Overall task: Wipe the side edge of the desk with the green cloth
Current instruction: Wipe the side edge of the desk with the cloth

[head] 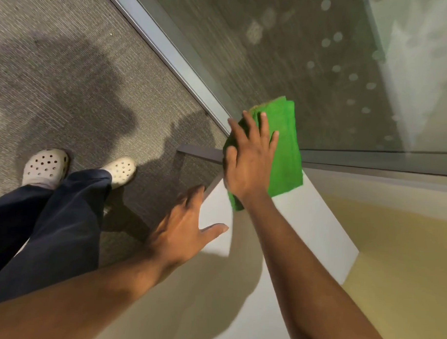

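A folded green cloth (pixel 287 148) lies over the far corner of the white desk (pixel 314 231), partly hanging past its side edge. My right hand (pixel 248 160) presses flat on the cloth, fingers spread and thumb wrapped over its left side. My left hand (pixel 184 234) rests on the desk's left side edge nearer to me, fingers apart, holding nothing. The cloth's lower left part is hidden under my right hand.
A glass partition (pixel 310 58) with a grey metal frame (pixel 170 53) rises just beyond the desk corner. Grey carpet (pixel 68 75) lies to the left, where my legs in dark trousers and white clogs (pixel 46 167) stand. A yellowish surface (pixel 404 264) adjoins the desk on the right.
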Motion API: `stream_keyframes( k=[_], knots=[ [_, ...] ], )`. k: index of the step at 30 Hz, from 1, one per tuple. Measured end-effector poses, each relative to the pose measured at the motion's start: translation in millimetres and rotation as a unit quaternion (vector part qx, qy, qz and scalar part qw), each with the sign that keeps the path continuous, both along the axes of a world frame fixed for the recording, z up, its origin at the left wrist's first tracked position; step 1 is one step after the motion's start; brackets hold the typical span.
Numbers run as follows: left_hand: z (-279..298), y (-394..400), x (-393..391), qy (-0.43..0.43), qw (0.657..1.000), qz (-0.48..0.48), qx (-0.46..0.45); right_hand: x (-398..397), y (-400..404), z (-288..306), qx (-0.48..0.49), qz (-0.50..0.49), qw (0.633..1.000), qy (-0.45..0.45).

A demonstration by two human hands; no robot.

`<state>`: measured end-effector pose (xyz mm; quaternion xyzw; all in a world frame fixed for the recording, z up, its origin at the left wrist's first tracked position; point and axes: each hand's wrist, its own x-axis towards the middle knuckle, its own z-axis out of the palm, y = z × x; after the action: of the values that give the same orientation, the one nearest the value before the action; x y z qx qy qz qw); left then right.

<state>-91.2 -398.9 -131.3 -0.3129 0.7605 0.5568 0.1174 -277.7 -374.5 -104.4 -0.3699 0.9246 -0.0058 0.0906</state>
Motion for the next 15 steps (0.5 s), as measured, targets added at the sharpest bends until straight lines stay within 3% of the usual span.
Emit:
stream_keyframes(
  k=[7, 11, 15],
  knots=[
    [6.2, -2.1, 0.1, -0.008, 1.000, -0.003, 0.001, -7.4, -6.5, -2.0, -0.188, -0.150, 0.971, 0.014],
    [10.3, -3.5, -0.3, -0.012, 1.000, -0.006, 0.004, 2.0, -9.0, -1.9, -0.064, -0.344, 0.937, 0.013],
    [15.7, -6.3, -1.6, -0.012, 1.000, -0.013, 0.004, 36.8, 11.5, 5.3, -0.028, -0.200, 0.979, -0.031]
  ],
)
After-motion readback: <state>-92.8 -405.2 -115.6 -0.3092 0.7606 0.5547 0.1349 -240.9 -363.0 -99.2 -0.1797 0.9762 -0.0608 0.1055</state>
